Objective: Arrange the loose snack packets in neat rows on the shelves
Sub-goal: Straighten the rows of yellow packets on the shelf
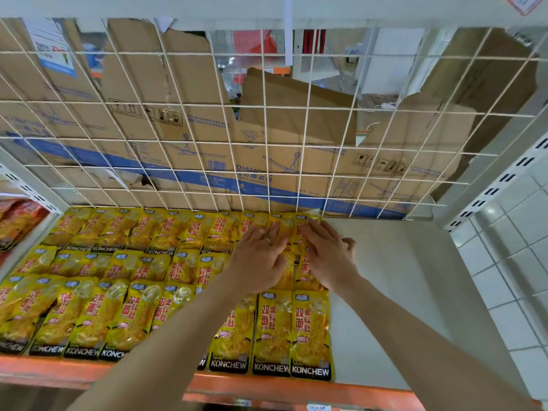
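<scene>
— How many yellow KONCHEW packets (310, 330) do we see on the white shelf (385, 292)?

— We see three rows, all lying flat with the labels up. In the front row (98, 315) we count six left of the forearm and three right of it, lined up along the orange front edge (59, 372). In the middle row (124, 265) we count seven, then at least two more half hidden under the hands. The back row (166, 229) has about ten. They overlap, so we cannot be exact.

— And the two hands?

— The left grip (258, 262) lies spread flat, fingers straight, pressing on packets where the back and middle rows meet. We see one ring (267, 240) on it. The right grip (329, 256) rests just beside it at the right end of those rows, its fingers stretched over the last packets and its thumb sticking out to the side. Neither grip has hold of a packet.

— What else do we have?

— The right part of the shelf is bare white. Behind the packets stands one white wire grid (207, 143), with torn cardboard (133, 120) behind it. At the far left we see a few red packets (20, 218) in the next bay, too few in view to count.
</scene>
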{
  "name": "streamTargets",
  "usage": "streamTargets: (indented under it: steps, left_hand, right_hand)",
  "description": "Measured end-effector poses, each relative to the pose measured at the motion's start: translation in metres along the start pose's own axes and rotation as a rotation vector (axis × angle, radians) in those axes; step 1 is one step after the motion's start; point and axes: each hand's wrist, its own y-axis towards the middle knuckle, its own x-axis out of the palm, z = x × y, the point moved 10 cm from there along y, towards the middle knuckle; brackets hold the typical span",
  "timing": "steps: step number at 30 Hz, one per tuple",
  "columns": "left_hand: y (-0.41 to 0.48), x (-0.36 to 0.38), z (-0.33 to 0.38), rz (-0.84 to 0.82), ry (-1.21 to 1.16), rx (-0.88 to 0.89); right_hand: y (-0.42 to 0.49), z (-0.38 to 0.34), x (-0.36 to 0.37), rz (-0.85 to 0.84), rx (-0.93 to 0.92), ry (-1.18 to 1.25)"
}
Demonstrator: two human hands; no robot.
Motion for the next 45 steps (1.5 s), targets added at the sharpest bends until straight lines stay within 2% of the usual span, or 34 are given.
streamTargets:
  steps: [6,9,13,15,18,27,31,34,39,42,45]
  left_hand:
    - [0.000,0.002,0.006,-0.030,-0.018,0.005]
    - [-0.005,0.000,-0.001,-0.049,-0.076,-0.011]
    - [-0.032,-0.021,-0.006,0.151,-0.100,0.018]
    - [-0.045,-0.020,-0.002,0.187,-0.109,0.069]
    - [-0.054,-0.013,0.001,0.157,-0.091,0.074]
    - [-0.069,-0.024,0.003,0.117,-0.152,0.035]
    - [-0.117,-0.011,0.023,0.102,-0.150,0.100]
    - [-0.131,0.003,0.030,0.087,-0.123,0.104]
    - [-0.133,-0.006,0.034,0.117,-0.143,0.077]
    - [-0.144,-0.011,0.016,0.155,-0.209,0.006]
    - [-0.159,-0.008,-0.010,0.161,-0.177,-0.041]
  right_hand:
    - [0.002,-0.001,0.000,-0.023,-0.036,-0.028]
    - [-0.007,0.002,-0.008,0.028,-0.031,0.042]
    - [-0.043,0.014,-0.020,0.113,0.002,0.115]
    - [-0.056,0.016,-0.015,0.069,0.006,0.133]
    - [-0.059,0.012,-0.009,0.018,-0.007,0.144]
    - [-0.074,0.002,-0.017,0.016,-0.024,0.181]
    - [-0.109,-0.019,0.000,-0.163,-0.212,-0.051]
    - [-0.123,-0.023,0.016,-0.263,-0.276,-0.132]
    - [-0.121,-0.024,0.011,-0.248,-0.267,-0.126]
    - [-0.105,-0.035,-0.005,-0.177,-0.237,-0.069]
    - [-0.082,-0.058,-0.014,-0.153,-0.238,-0.047]
